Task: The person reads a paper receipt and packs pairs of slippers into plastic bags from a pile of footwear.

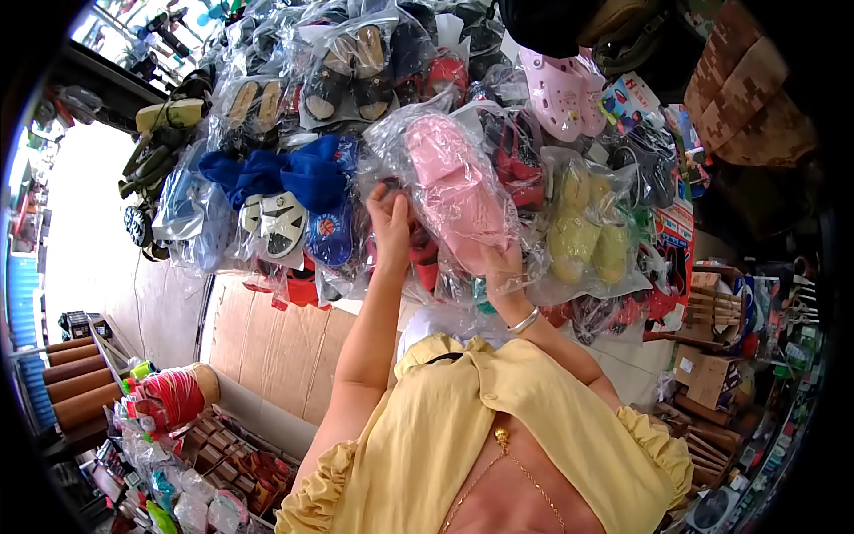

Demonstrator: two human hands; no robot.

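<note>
A pair of pink slide slippers (455,182) lies slanted in a clear plastic bag in front of me, over other bagged shoes. My right hand (503,267) grips the lower end of this pair through the plastic. At the left edge of the bag, my left hand (389,216) has its fingers curled on clear plastic wrap. To the left are blue slippers (329,233) and white-and-black slippers (274,224) in bags. Yellow-green slippers (583,227) and red-and-black sandals (516,160) lie to the right.
Bagged shoes cover the display, with pink clogs (560,93) at the back. A camouflage item (747,84) hangs at upper right. Cardboard (267,347) lies below on the left, near a spool of red cord (173,398). Crates and boxes (703,374) stand at lower right.
</note>
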